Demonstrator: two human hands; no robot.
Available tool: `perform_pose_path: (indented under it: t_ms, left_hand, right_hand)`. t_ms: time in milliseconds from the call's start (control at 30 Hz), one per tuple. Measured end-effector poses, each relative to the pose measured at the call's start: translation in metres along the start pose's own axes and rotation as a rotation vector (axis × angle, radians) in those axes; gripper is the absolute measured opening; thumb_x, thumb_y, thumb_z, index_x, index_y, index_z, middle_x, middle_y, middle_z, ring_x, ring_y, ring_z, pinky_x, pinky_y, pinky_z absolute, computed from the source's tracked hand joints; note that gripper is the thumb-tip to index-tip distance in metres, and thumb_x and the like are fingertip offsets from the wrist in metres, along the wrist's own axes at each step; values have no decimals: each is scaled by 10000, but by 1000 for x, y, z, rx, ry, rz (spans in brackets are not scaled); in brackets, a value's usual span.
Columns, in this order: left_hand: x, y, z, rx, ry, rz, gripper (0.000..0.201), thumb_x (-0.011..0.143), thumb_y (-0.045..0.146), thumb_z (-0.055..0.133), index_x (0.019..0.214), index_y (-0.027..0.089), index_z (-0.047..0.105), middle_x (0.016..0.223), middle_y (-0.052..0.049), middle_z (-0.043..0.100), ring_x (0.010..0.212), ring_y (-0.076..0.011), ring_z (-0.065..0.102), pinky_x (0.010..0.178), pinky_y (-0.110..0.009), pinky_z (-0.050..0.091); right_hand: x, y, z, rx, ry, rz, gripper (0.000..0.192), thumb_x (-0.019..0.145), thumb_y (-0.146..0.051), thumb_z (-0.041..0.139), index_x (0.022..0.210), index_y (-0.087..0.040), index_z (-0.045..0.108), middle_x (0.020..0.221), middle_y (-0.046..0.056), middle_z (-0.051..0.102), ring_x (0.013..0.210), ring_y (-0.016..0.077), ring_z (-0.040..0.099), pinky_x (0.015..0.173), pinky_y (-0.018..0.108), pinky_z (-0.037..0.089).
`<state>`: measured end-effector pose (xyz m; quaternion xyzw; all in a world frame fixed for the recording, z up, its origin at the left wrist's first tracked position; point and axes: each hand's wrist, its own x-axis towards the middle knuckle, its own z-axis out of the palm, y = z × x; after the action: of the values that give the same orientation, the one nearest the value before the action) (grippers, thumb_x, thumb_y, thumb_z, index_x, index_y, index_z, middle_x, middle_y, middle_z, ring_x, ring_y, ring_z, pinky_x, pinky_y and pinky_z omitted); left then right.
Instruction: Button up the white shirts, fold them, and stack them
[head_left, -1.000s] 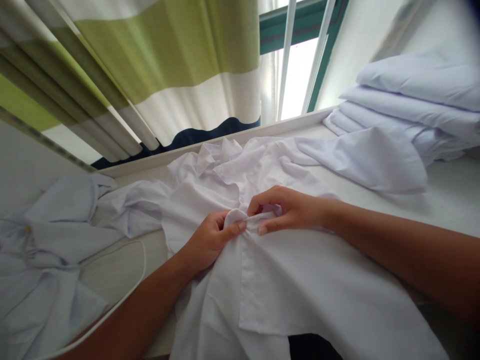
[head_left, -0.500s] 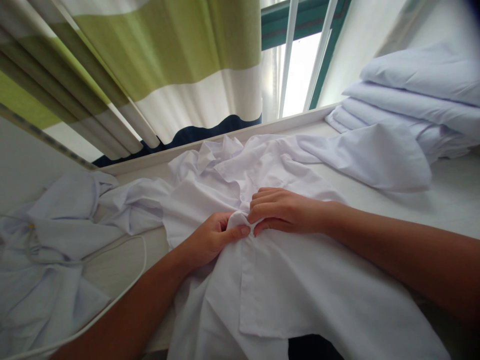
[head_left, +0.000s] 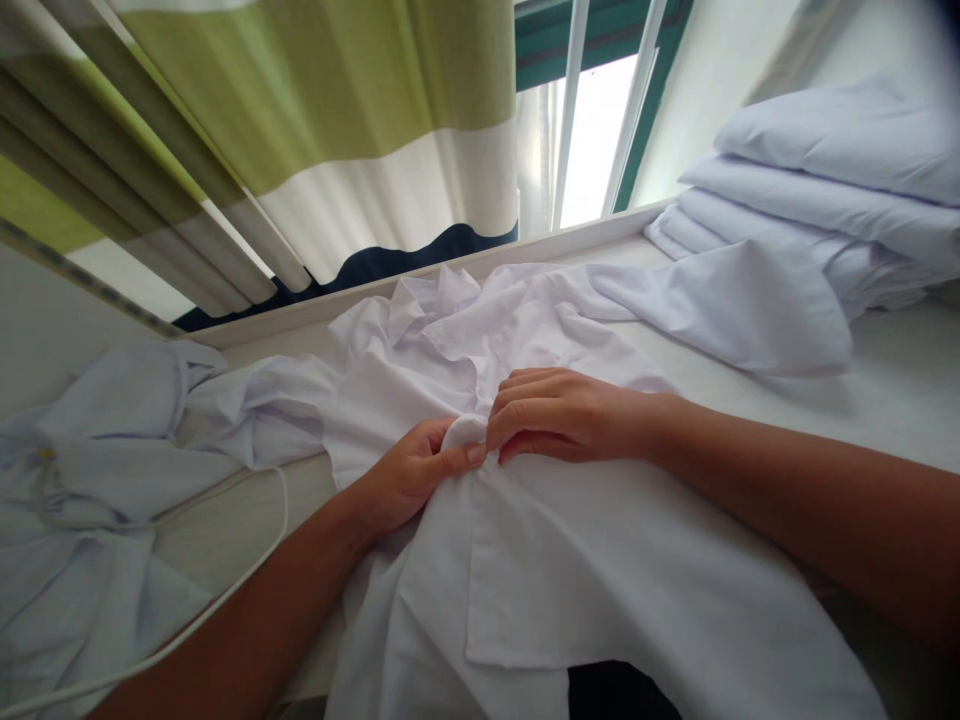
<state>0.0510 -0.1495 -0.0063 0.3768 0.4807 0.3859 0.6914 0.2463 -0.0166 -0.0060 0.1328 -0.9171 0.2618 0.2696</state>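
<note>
A white shirt (head_left: 585, 540) lies spread across the table, its collar toward the window and its lower part hanging over the near edge. My left hand (head_left: 420, 465) pinches the front placket between thumb and fingers, with a fold of cloth bunched up there. Right beside it, my right hand (head_left: 562, 415) is closed on the same placket, fingers bent and their tips close to my left thumb. Any button between the fingertips is hidden. One sleeve stretches to the right; the other side runs left into crumpled cloth.
Folded white garments (head_left: 832, 190) are stacked at the right. Crumpled white cloth (head_left: 112, 470) lies at the left, with a white cord (head_left: 281, 520) looping over that side. A striped curtain (head_left: 322, 130) and a barred window (head_left: 592, 120) stand behind the table's raised back edge (head_left: 540, 248).
The whole view has shifted slightly, so everything sits a little farther left and up. Both hands keep their grip on the placket, with hardly any finger movement.
</note>
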Motion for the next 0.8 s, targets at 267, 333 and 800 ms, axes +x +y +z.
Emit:
perform_pose_path:
  t_ms: [267, 333, 800]
  left_hand:
    - [-2, 0, 2, 21, -9, 7, 337, 778, 413, 794, 958, 141, 711, 884, -49, 690, 734, -144, 610, 664, -235, 476]
    - [-2, 0, 2, 27, -25, 11, 325, 791, 410, 787, 955, 141, 707, 885, -47, 687, 730, -135, 601, 657, -224, 467]
    - [-2, -1, 0, 192, -53, 46, 285, 791, 394, 787, 954, 169, 722, 919, -29, 681, 769, -145, 580, 700, -233, 468]
  right_hand:
    - [-1, -3, 3, 83, 58, 60, 122, 998, -255, 547, 971, -173, 634, 891, 69, 680, 795, 157, 616, 739, 272, 495]
    - [-1, -3, 4, 104, 69, 75, 103, 990, -236, 561, 954, -173, 634, 870, 57, 675, 777, 147, 617, 726, 258, 494]
    - [0, -5, 9, 140, 88, 59, 129, 1000, -188, 515, 917, -181, 612, 839, 52, 654, 766, 149, 574, 734, 270, 471]
